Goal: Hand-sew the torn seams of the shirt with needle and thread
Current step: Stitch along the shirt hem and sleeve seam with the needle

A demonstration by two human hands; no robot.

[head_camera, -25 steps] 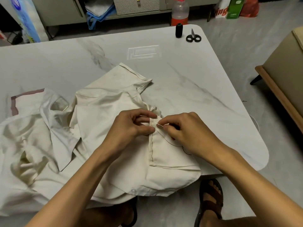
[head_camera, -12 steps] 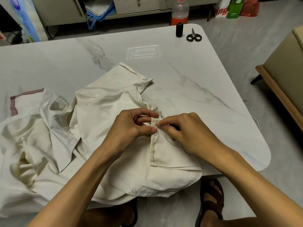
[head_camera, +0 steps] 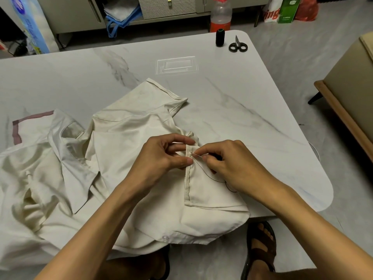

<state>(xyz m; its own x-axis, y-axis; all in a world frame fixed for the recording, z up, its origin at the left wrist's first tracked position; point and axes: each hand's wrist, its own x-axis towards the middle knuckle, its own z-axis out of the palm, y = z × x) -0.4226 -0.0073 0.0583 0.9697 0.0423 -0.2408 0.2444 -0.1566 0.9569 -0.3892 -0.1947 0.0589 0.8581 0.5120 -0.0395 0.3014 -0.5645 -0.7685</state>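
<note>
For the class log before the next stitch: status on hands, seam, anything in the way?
Left hand pinches shirt at seam. Right hand pinches needle, tip at seam, black thread trailing. Scissors, spool at far edge of table.

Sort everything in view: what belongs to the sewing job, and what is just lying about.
For the job: shirt, pinched at the seam by the left hand; needle, held by the right hand; black thread trailing from it; spool and scissors at the far edge of the table.

Lying about: bottle, green box and red bag, all beyond the table.
</note>
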